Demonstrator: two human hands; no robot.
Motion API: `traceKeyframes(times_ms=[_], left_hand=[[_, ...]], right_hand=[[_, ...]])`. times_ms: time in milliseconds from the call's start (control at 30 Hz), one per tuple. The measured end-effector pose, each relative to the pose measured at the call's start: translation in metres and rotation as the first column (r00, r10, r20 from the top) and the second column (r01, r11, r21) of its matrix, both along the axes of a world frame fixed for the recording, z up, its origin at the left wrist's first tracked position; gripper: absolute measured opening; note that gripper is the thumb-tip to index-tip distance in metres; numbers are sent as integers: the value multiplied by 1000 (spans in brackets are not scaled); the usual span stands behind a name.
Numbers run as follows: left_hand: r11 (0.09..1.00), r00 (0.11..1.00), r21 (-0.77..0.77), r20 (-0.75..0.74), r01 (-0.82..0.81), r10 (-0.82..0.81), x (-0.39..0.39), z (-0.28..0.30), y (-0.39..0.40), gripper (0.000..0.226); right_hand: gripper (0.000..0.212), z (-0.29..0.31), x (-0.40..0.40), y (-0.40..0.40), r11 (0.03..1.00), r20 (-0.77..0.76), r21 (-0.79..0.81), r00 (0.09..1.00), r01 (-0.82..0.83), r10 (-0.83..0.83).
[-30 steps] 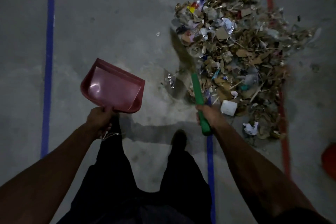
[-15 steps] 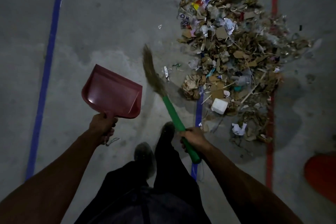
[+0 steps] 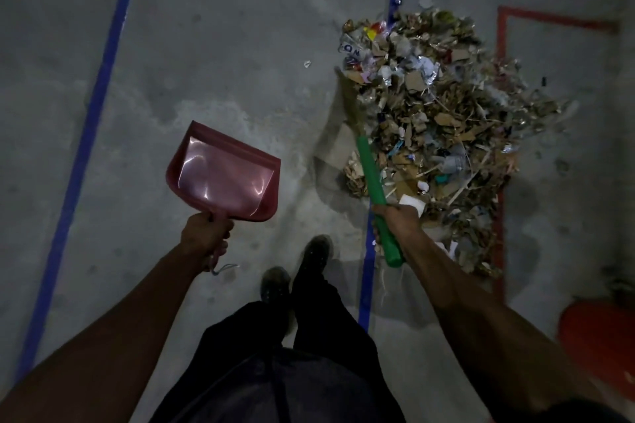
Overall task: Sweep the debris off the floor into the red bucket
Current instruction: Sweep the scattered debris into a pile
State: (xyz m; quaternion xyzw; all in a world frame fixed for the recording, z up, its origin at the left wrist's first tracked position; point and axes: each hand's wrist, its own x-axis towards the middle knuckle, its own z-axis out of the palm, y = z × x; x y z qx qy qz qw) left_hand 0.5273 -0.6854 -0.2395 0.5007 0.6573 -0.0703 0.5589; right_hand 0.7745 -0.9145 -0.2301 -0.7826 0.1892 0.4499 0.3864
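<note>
From the head view, the left hand (image 3: 206,233) is gripping the handle of the red dustpan (image 3: 223,172), holding it off the floor. The right hand (image 3: 398,220) is clutching the green broom (image 3: 374,189), whose bristles are touching the near-left edge of the debris (image 3: 433,134) beyond it. The bucket (image 3: 598,336) is sitting well right of that hand.

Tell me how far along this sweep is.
Done: debris is gathered into one pile. In hand: right hand holds the green-handled broom at the pile's edge; left hand holds the empty dustpan. Left: scooping everything into the red bucket.
</note>
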Motion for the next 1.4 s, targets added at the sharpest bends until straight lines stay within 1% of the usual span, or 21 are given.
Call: traceKeyframes(times_ms=[133, 233, 400, 467, 533, 633, 767, 900, 967, 1033, 1167, 1267, 1333, 1367, 1400], left_hand=[[1000, 999, 15, 33, 17, -17, 0, 7, 21, 4], [1000, 999, 19, 28, 24, -25, 7, 9, 38, 3], [1000, 1000, 9, 8, 27, -27, 49, -5, 78, 2], [1000, 1000, 7, 10, 2, -2, 75, -14, 94, 6], [1000, 1000, -1, 9, -13, 13, 106, -23, 113, 11], [1000, 1000, -14, -14, -11, 11, 153, -32, 142, 11], [999, 1000, -31, -20, -16, 15, 210, -31, 183, 18], [1000, 1000, -28, -22, -6, 5, 255, -22, 230, 21], [1000, 999, -20, -25, 20, -21, 272, -19, 255, 17], [998, 997, -3, -40, 62, -62, 284, -18, 277, 7], [982, 981, 9, -48, 191, -190, 327, -29, 340, 4], [962, 961, -4, -51, 274, -273, 362, -43, 382, 4], [937, 935, -20, -57, 348, -349, 387, -49, 407, 6], [925, 924, -24, -56, 379, -379, 399, -51, 420, 9], [914, 912, -25, -56, 406, -406, 410, -51, 431, 10]], right_hand=[[14, 15, -34, 27, 995, 12, 97, 1000, -30, 29], [10, 7, -41, 54, 985, 44, 118, 992, -125, 121], [14, -24, 4, 116, 967, 21, 103, 972, -234, 234], [16, -38, 36, 139, 970, 8, 91, 974, -225, 226], [15, -53, 72, 159, 981, -10, 64, 983, -184, 185], [10, -69, 124, 181, 994, -4, 5, 994, -107, 107], [17, -65, 165, 201, 999, 30, -17, 999, 36, -36], [5, -42, 162, 226, 996, 16, 41, 996, 83, -84], [4, -33, 159, 248, 993, 6, 95, 997, 73, -74], [9, -28, 164, 276, 991, 0, 128, 999, 38, -38], [16, -45, 208, 349, 982, -44, 135, 990, 135, -131], [17, -64, 246, 390, 942, -106, 122, 947, 314, -302], [7, -74, 268, 407, 877, -146, 90, 877, 473, -458], [5, -78, 279, 414, 838, -158, 76, 836, 541, -526], [8, -81, 288, 419, 800, -165, 66, 797, 597, -581]])
